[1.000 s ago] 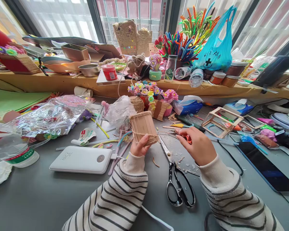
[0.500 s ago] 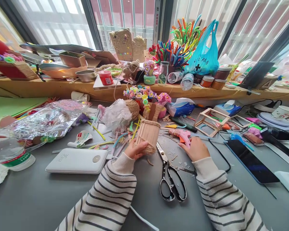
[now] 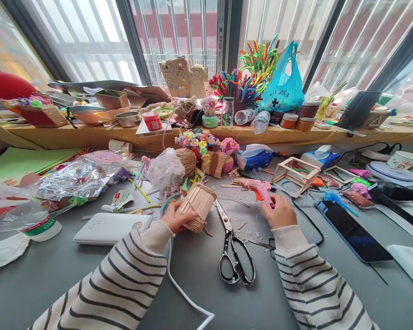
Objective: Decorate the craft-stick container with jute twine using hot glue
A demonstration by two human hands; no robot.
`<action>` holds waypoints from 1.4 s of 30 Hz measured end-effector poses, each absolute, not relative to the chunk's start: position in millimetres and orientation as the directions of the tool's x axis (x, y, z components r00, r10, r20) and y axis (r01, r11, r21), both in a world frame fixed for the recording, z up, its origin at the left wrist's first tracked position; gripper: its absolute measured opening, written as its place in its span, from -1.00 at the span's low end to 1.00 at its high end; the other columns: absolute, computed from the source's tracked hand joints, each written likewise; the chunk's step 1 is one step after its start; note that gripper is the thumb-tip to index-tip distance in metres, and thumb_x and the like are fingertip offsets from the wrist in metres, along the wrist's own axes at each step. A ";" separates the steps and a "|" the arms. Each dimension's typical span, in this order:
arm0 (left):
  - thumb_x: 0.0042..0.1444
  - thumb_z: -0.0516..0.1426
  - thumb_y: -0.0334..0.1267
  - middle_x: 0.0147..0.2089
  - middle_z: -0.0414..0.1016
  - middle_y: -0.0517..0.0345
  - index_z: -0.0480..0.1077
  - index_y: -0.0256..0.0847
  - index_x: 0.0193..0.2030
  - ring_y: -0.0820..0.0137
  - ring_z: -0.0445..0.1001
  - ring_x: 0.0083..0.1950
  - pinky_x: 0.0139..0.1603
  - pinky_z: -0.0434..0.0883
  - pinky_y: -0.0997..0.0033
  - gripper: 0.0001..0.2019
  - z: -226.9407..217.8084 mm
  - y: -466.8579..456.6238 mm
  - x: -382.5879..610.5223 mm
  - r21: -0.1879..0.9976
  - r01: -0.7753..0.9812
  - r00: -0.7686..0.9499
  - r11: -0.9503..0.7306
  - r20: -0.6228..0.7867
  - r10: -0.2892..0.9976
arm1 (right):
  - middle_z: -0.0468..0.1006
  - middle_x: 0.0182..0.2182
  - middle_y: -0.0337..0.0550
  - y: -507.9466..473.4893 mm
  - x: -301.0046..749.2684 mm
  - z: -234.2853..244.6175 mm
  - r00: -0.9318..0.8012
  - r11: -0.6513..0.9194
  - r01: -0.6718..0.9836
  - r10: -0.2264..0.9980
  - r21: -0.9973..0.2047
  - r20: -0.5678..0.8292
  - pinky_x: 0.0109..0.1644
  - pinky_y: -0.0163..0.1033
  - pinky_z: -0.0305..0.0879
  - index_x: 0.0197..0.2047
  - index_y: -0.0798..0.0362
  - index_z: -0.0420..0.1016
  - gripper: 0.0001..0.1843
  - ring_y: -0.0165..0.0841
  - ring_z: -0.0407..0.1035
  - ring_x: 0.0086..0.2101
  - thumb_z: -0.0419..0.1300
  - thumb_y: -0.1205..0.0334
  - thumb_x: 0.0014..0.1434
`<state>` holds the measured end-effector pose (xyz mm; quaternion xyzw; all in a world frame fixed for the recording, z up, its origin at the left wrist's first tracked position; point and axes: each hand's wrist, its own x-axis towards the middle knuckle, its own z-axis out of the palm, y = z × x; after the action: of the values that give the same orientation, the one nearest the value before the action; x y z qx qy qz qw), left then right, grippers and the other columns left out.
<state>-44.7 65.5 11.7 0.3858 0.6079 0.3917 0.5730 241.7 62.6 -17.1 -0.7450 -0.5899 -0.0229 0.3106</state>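
Note:
My left hand point(image 3: 179, 217) is wrapped round a small wooden-stick cup point(image 3: 200, 201), tilted to the right, with twine bound near both ends. A loose twine end hangs below it. In my right hand point(image 3: 281, 211) is the handle of a pink glue gun point(image 3: 259, 187), its nozzle pointing left above the table. Between the two hands lie large black-handled scissors point(image 3: 234, 250), blades toward the back. A second, smaller pair of scissors point(image 3: 271, 246) shows partly beside my right wrist. Wood and glue scraps surround the blades.
On the left lies a white power bank point(image 3: 106, 228) with a white cable point(image 3: 182, 286). A phone point(image 3: 353, 231) rests at the right, near a wooden stick frame point(image 3: 296, 175). Behind are a twine ball point(image 3: 186, 161), a plastic bag point(image 3: 165, 169) and a tissue pack point(image 3: 254, 157).
My left hand has moved left and slightly down, and the stick cup has tipped from nearly upright to leaning right. My right hand has lifted the glue gun, which now shows more fully.

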 end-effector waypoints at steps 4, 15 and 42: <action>-0.52 0.31 -0.04 -0.10 0.31 -0.31 0.05 -0.31 0.04 -0.01 0.43 -0.21 -0.39 0.40 0.14 -0.08 19.3 58.7 -39.7 0.867 0.299 -0.149 0.399 -0.370 0.917 | 0.42 -0.38 -0.07 57.3 240.7 -15.4 0.305 -0.040 0.872 0.823 -0.487 0.479 -0.42 -0.28 0.13 -0.33 0.09 0.33 -0.75 -0.31 0.29 -0.41 -0.01 0.11 -0.01; -0.49 0.27 0.06 -0.08 0.31 -0.33 0.01 -0.31 0.16 -0.06 0.39 -0.19 -0.50 0.38 0.20 0.02 35.1 51.0 -34.4 0.759 0.495 -0.210 0.422 -0.367 0.906 | 0.42 -0.42 -0.11 54.6 234.7 -19.4 0.309 0.031 0.840 0.793 -0.541 0.525 -0.40 -0.28 0.16 -0.34 0.08 0.35 -0.76 -0.33 0.30 -0.44 0.03 0.12 -0.04; -0.12 0.16 -0.22 -0.32 0.40 0.09 0.37 -0.19 -0.24 0.38 0.39 -0.32 -0.38 0.39 0.43 -0.75 49.8 16.5 -54.7 0.712 0.568 0.220 -0.412 0.352 0.910 | 0.49 -0.41 -0.09 48.6 238.8 -9.6 0.450 -0.011 0.684 0.794 -0.730 0.410 -0.37 -0.23 0.27 -0.23 0.10 0.34 -0.60 -0.34 0.35 -0.48 0.05 0.02 -0.10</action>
<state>-54.7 16.5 49.8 0.7483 0.4939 0.3824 0.2235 238.8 48.6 -9.6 -0.7087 -0.5212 0.0582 0.4720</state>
